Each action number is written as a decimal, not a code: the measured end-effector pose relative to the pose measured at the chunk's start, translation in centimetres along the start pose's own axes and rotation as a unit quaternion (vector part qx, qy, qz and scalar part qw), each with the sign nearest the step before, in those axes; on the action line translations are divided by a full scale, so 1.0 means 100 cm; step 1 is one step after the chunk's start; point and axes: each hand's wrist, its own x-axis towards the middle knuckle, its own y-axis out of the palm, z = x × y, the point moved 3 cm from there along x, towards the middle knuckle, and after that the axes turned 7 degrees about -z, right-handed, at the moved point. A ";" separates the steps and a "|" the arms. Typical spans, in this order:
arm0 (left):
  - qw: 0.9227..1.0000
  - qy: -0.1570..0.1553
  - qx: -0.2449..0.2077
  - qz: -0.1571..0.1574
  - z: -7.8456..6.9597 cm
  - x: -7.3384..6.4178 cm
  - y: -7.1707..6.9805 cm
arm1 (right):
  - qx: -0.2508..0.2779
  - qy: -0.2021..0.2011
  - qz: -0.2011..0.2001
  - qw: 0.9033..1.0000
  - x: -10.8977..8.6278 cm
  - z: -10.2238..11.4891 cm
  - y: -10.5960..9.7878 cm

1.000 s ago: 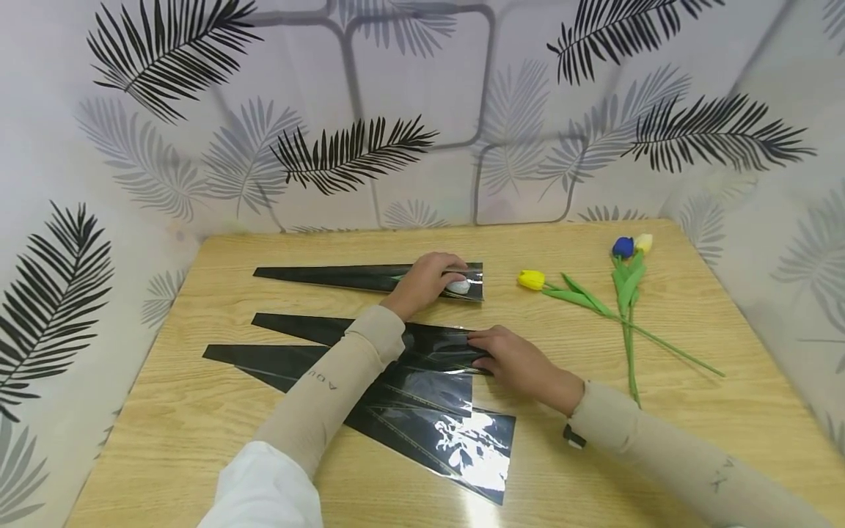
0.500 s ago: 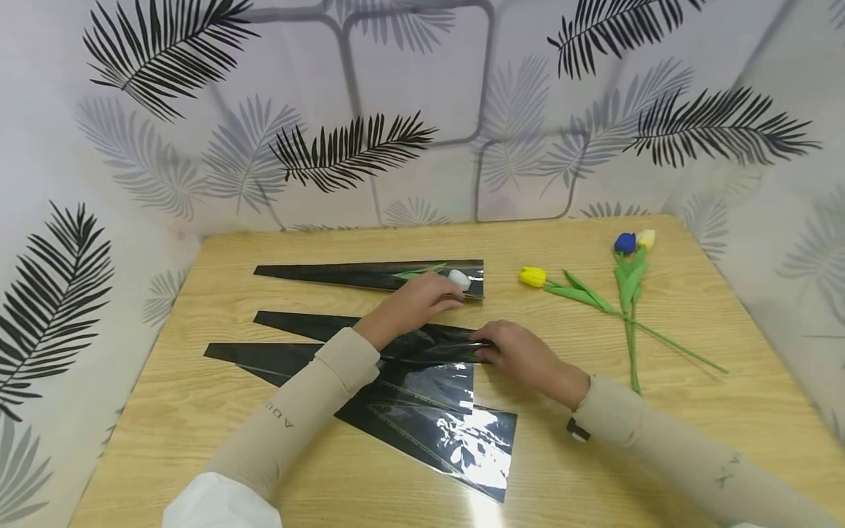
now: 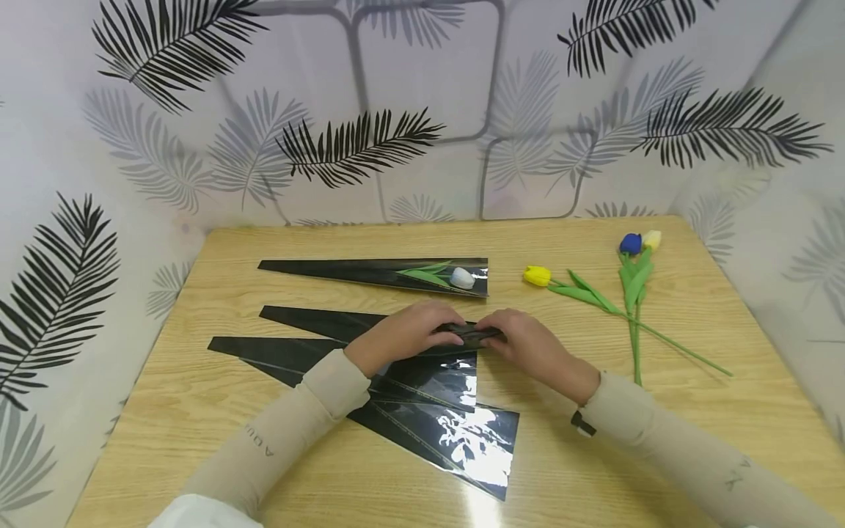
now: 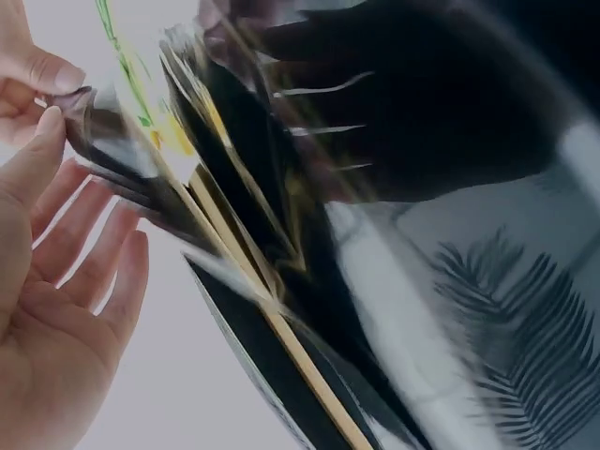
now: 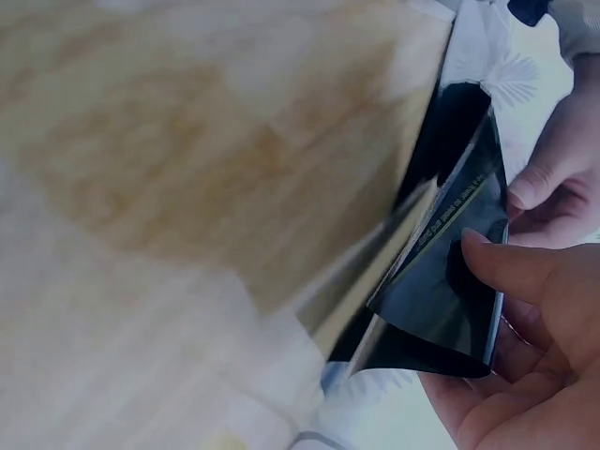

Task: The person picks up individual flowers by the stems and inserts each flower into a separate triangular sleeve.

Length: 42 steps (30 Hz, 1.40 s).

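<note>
Both hands meet at the wide right end of a black tapered flower sleeve (image 3: 304,317), the middle one of those on the table. My left hand (image 3: 412,330) pinches its rim from the left; in the left wrist view the thumb (image 4: 42,150) is at the edge and the other fingers are spread. My right hand (image 3: 531,348) grips the rim from the right, its thumb (image 5: 497,267) pressed on the sleeve's face in the right wrist view. The mouth of the sleeve (image 5: 441,300) gapes between its layers there. Behind lies another black sleeve (image 3: 330,271) with a white tulip (image 3: 462,278) in it.
More black sleeves (image 3: 449,440) overlap in front, their clear ends glossy with reflected light. To the right lie a yellow tulip (image 3: 538,276), a blue tulip (image 3: 630,243) and a cream tulip (image 3: 651,240), stems crossing. A leaf-patterned cloth (image 3: 422,88) rises behind the wooden table (image 3: 172,411).
My left hand has left the white tulip's sleeve and come down to the middle sleeve's rim. My right hand has shifted slightly up, lifting and bunching that rim.
</note>
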 end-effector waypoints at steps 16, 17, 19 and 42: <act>0.996 -0.004 -0.015 -0.087 -0.003 -0.004 -0.011 | 0.027 -0.004 -0.087 0.996 0.004 0.014 -0.035; 0.995 -0.005 -0.018 -0.099 -0.002 -0.004 -0.013 | 0.033 -0.007 -0.106 0.994 0.004 0.014 -0.039; 0.992 -0.012 -0.027 -0.122 -0.002 -0.005 -0.018 | 0.045 -0.013 -0.150 0.988 0.005 0.015 -0.047; 0.935 0.006 -0.204 -0.289 -0.047 0.008 -0.070 | 0.361 0.032 -0.316 0.877 0.014 0.067 -0.079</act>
